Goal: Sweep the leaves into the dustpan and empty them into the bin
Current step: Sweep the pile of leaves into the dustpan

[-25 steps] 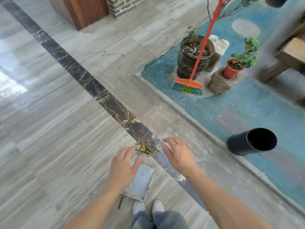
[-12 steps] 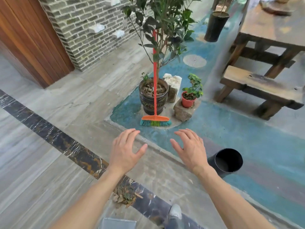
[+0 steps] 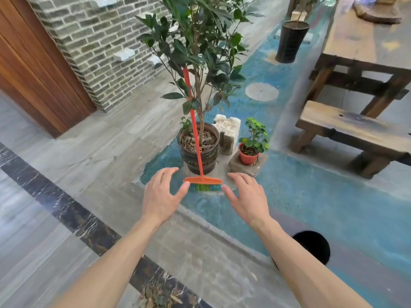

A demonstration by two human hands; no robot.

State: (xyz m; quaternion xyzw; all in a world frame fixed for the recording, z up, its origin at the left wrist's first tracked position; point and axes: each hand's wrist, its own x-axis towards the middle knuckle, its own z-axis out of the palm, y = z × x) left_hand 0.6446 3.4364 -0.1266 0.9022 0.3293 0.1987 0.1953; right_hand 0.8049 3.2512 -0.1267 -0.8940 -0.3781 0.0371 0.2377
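An orange broom (image 3: 202,180) with green and blue bristles leans upright against a dark plant pot (image 3: 198,155). My left hand (image 3: 160,195) and my right hand (image 3: 249,197) are stretched out in front of me, fingers spread and holding nothing, one on each side of the broom head as seen from here. A small pile of dry leaves (image 3: 159,295) lies on the dark marble strip at the bottom edge. A black bin (image 3: 313,246) lies on its side at the lower right, partly hidden by my right forearm. The dustpan is out of view.
A small red pot (image 3: 248,156) sits on a stone block beside the big pot. A wooden bench (image 3: 353,130) and table (image 3: 364,47) stand at the right, a tall black planter (image 3: 290,41) behind. A low kerb (image 3: 200,218) separates the grey floor from the blue ground.
The view has risen from the leaves and dustpan toward the broom. Both hands left the floor and now reach forward, closer to the broom head.
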